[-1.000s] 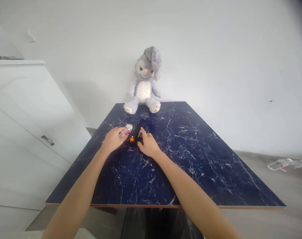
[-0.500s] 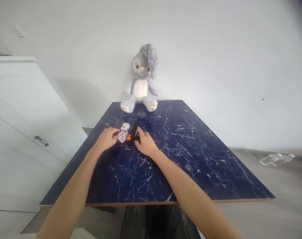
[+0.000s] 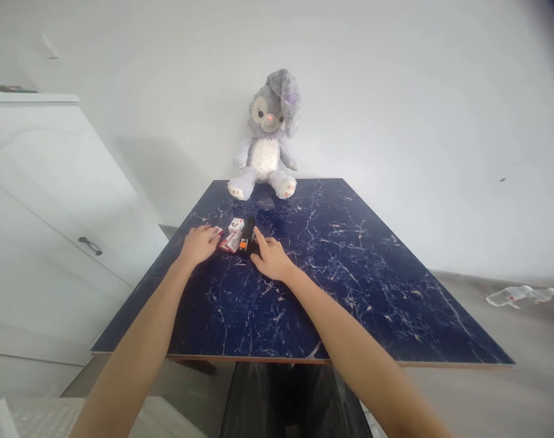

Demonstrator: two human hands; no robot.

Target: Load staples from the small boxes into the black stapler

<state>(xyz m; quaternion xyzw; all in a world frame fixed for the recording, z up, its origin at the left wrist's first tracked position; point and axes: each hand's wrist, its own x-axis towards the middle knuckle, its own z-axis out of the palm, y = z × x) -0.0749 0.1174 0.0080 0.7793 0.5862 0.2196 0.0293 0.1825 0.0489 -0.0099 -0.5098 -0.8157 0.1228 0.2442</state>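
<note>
On the dark blue marbled table [image 3: 332,267], several small boxes stand together between my hands. My left hand [image 3: 198,246] is closed around a small red-and-white box [image 3: 217,232], partly hidden by the fingers. Just right of it lies another red-and-white box [image 3: 231,242], in front of a white box with dark lettering [image 3: 235,225]. A black box with an orange patch [image 3: 247,234] lies against these on their right. My right hand [image 3: 272,258] rests at the black box's right side, index finger stretched along it and thumb apart, not wrapped round it.
A grey plush rabbit [image 3: 265,155] sits at the table's back edge against the wall. To the left stands a white cabinet [image 3: 39,201] with a dark handle [image 3: 89,246]. Clear plastic [image 3: 521,295] lies on the floor at right. A black seat [image 3: 295,395] is below the front edge.
My left hand has drawn a red-and-white box leftward, apart from the other boxes. My right hand stays beside the black box. The whole view has shifted slightly.
</note>
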